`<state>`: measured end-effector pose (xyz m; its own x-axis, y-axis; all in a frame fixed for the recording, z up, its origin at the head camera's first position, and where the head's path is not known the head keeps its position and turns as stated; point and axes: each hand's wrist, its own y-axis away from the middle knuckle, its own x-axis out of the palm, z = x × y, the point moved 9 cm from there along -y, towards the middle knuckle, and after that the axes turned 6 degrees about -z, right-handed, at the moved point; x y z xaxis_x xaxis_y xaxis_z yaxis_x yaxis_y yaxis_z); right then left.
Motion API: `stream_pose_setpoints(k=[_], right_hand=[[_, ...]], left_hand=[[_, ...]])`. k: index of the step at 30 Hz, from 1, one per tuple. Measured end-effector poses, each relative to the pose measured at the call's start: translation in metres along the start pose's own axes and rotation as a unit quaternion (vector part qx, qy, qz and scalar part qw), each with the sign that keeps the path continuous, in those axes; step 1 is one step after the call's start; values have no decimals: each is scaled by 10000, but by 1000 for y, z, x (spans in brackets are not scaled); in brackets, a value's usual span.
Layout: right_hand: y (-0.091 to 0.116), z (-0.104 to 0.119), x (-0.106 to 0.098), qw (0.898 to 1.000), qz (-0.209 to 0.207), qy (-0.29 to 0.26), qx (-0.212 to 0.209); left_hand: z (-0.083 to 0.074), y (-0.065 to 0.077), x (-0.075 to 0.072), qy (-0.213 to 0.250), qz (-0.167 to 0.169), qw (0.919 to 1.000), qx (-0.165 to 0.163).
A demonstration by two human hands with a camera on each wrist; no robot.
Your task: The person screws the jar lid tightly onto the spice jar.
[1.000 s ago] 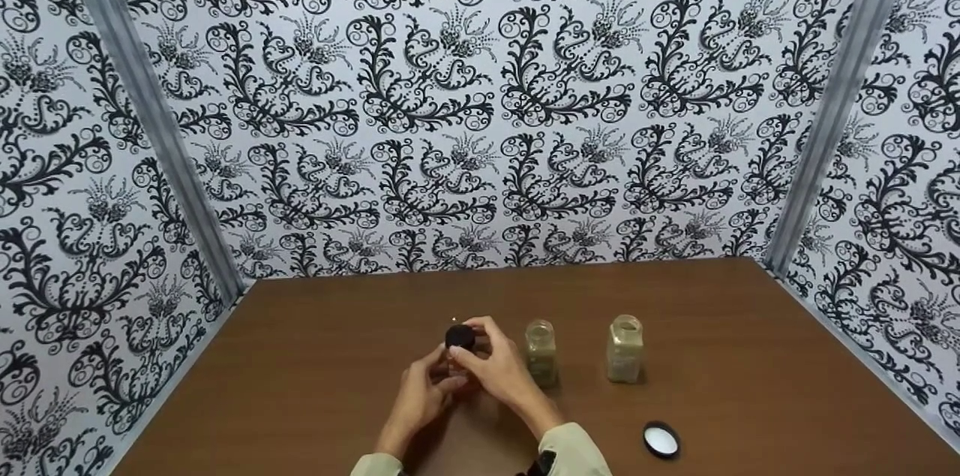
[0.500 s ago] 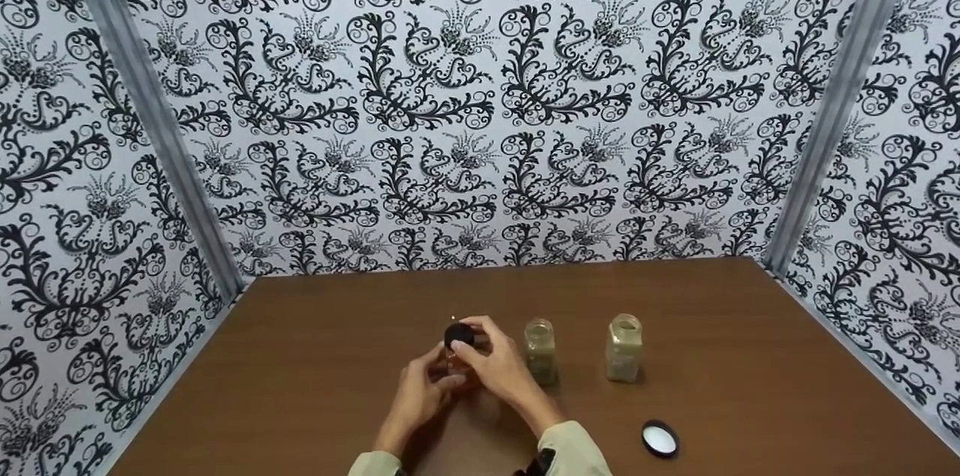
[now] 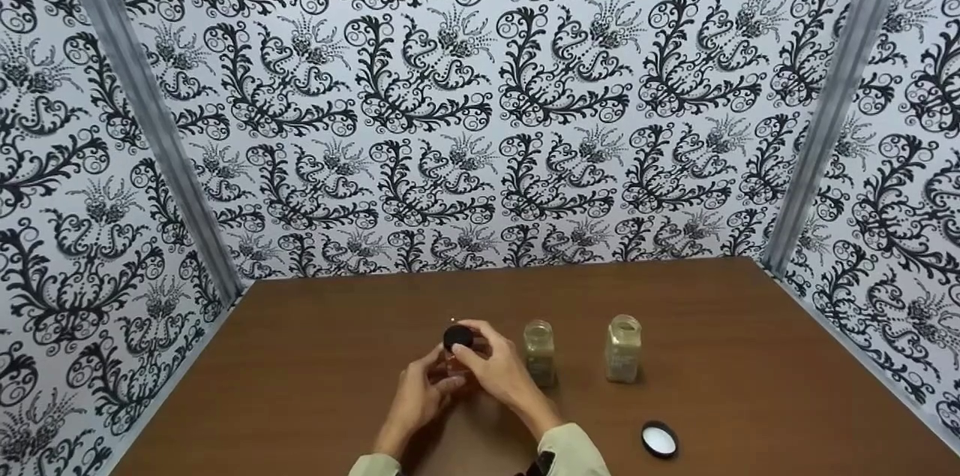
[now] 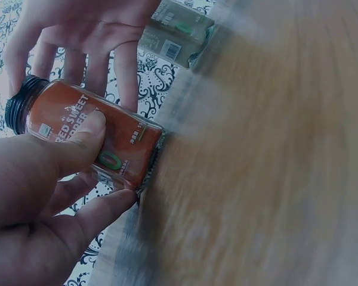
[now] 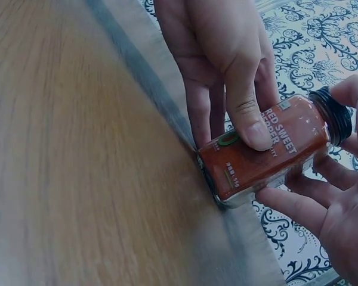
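A glass jar [image 5: 280,156] of orange-red powder stood on the worktop [image 3: 300,386], just left of the middle jar [image 3: 540,357], held between the person's two hands. Its body was clear and squarish with flat sides, and through the glass the powder looked a deep rusty red. White capitals on the front read RED SWEET PEPPER, with a green oval and a 55g mark nearer the base; part of the lettering lay hidden under a thumb. A black ribbed cap [image 5: 335,119] sat at the mouth. The left hand [image 3: 420,390] pinched the jar's body, its thumb flat on the label and its other fingers around the back and lower edge. The right hand [image 3: 496,367] pinched the cap between thumb and finger, its remaining fingers spread beside the body. The middle jar and the far jar [image 3: 624,356], both uncapped, stood upright to the right with dull greenish contents. A loose cap [image 3: 660,439], black-rimmed with a white inside, lay nearer the person, below the far jar in the head view.
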<state>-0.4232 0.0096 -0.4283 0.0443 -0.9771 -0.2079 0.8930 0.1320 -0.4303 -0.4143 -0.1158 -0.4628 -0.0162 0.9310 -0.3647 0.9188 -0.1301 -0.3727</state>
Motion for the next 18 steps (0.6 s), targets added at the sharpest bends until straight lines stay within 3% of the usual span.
stream_pose_setpoints(k=[11,18], right_hand=[[0,-4,-1,9999,3,-1,-138],[-1,-5,-1,10000,-8,-73,-13]], left_hand=[[0,-1,0,-38,-85,9999,57],[0,-1,-1,-45,-65,10000,42]])
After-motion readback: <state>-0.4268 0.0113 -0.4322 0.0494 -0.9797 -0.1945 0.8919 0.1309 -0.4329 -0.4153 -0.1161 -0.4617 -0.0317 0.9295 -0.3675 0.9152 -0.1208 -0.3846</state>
